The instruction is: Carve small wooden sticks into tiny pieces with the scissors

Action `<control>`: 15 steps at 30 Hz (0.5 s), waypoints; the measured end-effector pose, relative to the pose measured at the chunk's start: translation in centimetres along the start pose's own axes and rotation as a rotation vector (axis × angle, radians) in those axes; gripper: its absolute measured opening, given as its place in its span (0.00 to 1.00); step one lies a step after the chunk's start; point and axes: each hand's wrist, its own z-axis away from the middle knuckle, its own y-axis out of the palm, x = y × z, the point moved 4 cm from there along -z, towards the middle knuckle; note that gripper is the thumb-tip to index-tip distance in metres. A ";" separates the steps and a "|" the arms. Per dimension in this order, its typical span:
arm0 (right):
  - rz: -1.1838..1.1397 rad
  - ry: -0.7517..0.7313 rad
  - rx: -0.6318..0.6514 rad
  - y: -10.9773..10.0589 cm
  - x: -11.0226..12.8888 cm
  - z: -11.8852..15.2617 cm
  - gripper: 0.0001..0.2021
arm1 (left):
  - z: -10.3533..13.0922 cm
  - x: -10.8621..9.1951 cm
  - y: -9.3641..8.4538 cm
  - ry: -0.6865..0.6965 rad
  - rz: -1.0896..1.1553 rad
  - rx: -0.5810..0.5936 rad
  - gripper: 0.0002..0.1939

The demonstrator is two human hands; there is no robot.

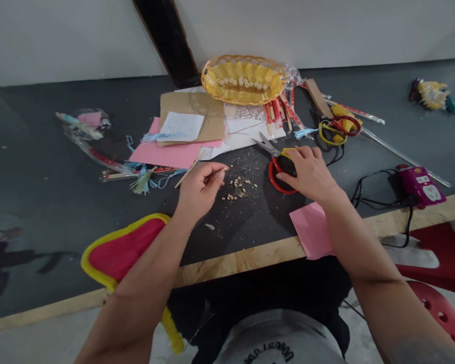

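Note:
My left hand [202, 189] is closed in a pinch left of centre, with something thin and small at the fingertips. A thin wooden stick [189, 169] lies just behind it. My right hand [309, 169] rests over the handles of red-handled scissors [276, 174]; the blades lie partly apart, pointing up and left. Its fingers are spread, touching a red loop and a yellow part. Between the hands, small pale wooden bits [240, 187] and fine crumbs are scattered on the dark table [220, 232]. Beyond stands a yellow woven basket [244, 68] with small pale pieces inside.
Paper sheets [182, 126], red-wrapped sticks [278, 111] and yellow-handled scissors [328, 134] lie behind the hands. Blue tassels [144, 182] are at the left. A pink-and-yellow fabric shape [125, 247] and pink paper [313, 230] sit near the front edge. A purple socket box [422, 187] with cables is right.

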 end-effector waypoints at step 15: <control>-0.194 0.159 -0.080 -0.3 -0.2 -0.7 0.20 | 0.0 1.1 -0.1 -0.148 0.268 -0.153 0.09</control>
